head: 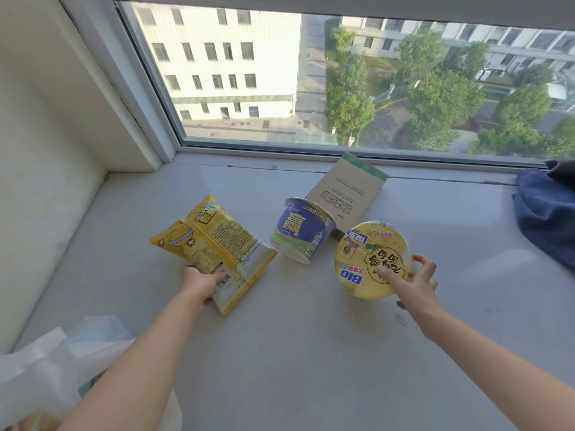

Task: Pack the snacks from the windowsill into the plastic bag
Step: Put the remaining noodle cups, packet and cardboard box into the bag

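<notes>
Fingers and thumb of the left hand [200,286] pinch the near, sealed end of the yellow snack bag [211,237], thumb on top and fingers curled beneath. The bag's far end points toward the window [311,82]; whether it is raised off the windowsill [311,337] cannot be told.

Head view, right side: the right hand [417,286] grasps the yellow noodle bowl [370,259], thumb pressed on the lid and the other fingers curled round the rim and far side. The bowl is tilted so that its printed lid faces the camera.

Head view, centre: a blue noodle cup [303,230] sits on the sill between the bag and the bowl, touched by neither hand, its print inverted from this viewpoint. Just behind it a brown cardboard box [345,194] stands tilted, nearer the glass.

Head view, margins: the white plastic bag [40,368] is at the lower left, beside the left forearm at the sill's near edge, with something yellow showing through its lowest part. A dark blue cloth [547,213] lies at the right end of the sill, well apart from the snacks.
</notes>
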